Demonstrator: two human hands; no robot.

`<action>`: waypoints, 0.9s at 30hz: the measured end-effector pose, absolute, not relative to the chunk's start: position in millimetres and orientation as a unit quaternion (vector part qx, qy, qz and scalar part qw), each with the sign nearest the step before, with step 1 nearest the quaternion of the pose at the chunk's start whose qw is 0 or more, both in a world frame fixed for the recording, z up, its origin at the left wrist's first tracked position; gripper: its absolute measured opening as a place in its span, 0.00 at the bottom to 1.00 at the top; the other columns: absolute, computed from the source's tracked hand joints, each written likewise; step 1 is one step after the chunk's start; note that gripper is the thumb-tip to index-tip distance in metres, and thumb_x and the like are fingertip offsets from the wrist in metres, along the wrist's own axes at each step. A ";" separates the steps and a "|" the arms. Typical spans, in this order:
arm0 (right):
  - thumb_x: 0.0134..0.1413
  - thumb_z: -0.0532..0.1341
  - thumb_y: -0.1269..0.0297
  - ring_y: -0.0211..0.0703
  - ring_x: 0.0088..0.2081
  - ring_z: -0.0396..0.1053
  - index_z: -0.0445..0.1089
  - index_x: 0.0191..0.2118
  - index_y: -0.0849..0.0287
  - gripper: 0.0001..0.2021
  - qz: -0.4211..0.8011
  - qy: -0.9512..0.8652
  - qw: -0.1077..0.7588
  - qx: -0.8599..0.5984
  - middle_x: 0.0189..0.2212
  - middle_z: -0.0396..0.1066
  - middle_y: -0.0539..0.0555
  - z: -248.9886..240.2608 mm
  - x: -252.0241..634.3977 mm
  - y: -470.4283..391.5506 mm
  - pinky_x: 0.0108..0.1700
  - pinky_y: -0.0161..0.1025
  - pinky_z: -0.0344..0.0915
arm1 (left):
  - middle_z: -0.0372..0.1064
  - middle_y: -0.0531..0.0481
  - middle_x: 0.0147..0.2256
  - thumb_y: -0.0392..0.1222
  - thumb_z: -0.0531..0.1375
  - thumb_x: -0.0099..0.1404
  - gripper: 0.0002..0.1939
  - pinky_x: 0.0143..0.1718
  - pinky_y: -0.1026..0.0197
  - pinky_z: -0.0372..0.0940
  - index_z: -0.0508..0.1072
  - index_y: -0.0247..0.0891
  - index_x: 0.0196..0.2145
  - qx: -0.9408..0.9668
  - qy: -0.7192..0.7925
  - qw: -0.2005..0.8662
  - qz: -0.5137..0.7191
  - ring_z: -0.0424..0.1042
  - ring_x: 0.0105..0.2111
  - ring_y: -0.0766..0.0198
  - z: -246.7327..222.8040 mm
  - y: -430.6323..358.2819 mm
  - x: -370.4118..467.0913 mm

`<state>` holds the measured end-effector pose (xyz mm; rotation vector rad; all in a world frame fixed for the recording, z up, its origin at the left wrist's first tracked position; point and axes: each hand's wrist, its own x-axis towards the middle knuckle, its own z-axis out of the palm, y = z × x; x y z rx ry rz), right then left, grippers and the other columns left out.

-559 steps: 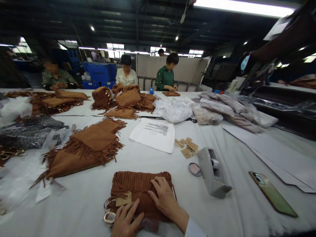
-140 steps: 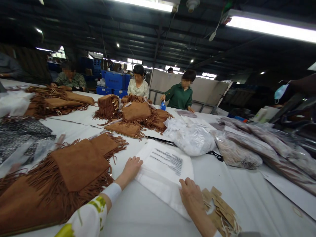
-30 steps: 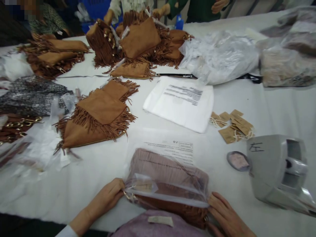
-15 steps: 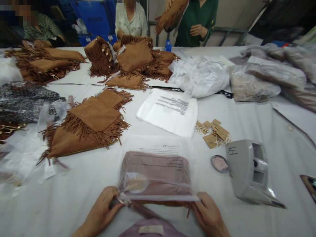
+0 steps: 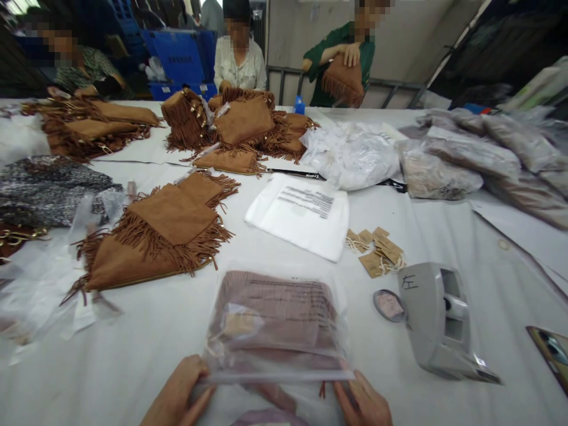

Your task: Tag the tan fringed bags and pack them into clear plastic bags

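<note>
A clear plastic bag (image 5: 284,375) with black print lies flat in front of me. Inside it rests a brown fringed pouch (image 5: 275,319) with a small tan tag (image 5: 239,323) showing through the film. My left hand (image 5: 180,393) pinches the bag's near left corner between thumb and fingers. At the opposite corner, my right hand (image 5: 366,399) grips the film the same way. A strap (image 5: 275,395) of the pouch and a short fringe end show below the bag's pale edge strip.
Brown fringed pouches (image 5: 173,213) lie left; more are piled at the back. A stack of printed white plastic bags (image 5: 302,210), tan tags (image 5: 381,251), a grey tape dispenser (image 5: 437,319) and a phone (image 5: 550,349) lie ahead and right. Co-workers stand across the table.
The pouch now sits deeper inside the plastic bag, and my hands have drawn the bag's near edge toward me. Across the table, the person in green has lowered a fringed pouch.
</note>
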<state>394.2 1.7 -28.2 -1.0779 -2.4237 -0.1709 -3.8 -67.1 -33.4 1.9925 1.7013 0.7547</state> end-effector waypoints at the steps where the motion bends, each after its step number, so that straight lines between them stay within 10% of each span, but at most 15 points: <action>1: 0.59 0.53 0.74 0.47 0.40 0.73 0.69 0.45 0.56 0.12 -0.061 -0.885 0.247 -0.391 0.36 0.76 0.58 -30.9 394.2 1.4 0.36 0.39 0.72 | 0.67 0.52 0.28 0.42 0.58 0.61 0.05 0.30 0.62 0.65 0.63 0.44 0.32 0.725 0.598 0.198 0.279 0.67 0.28 0.61 -34.4 -69.3 -0.4; 8: 0.64 0.48 0.66 0.41 0.21 0.67 0.69 0.35 0.61 0.13 -0.009 -0.789 0.223 -0.573 0.19 0.68 0.52 -6.2 328.3 97.2 0.23 0.36 0.61 | 0.57 0.57 0.18 0.46 0.55 0.64 0.14 0.24 0.64 0.52 0.59 0.42 0.23 0.567 0.763 0.099 0.294 0.59 0.20 0.65 -13.4 49.1 26.2; 15: 0.65 0.48 0.63 0.39 0.27 0.67 0.68 0.37 0.59 0.13 0.037 -0.833 0.267 -0.484 0.24 0.66 0.51 9.4 354.5 92.3 0.31 0.35 0.64 | 0.66 0.56 0.27 0.47 0.55 0.63 0.08 0.28 0.66 0.60 0.67 0.41 0.31 0.545 0.721 0.222 0.366 0.66 0.27 0.66 -1.8 28.5 0.9; 27: 0.58 0.58 0.69 0.46 0.37 0.75 0.70 0.51 0.56 0.16 -0.080 -0.856 0.314 -0.402 0.41 0.76 0.58 2.0 387.9 2.0 0.39 0.39 0.74 | 0.65 0.57 0.22 0.50 0.57 0.65 0.10 0.28 0.63 0.60 0.69 0.41 0.32 0.485 0.799 -0.019 0.355 0.66 0.23 0.66 -16.8 -71.9 9.6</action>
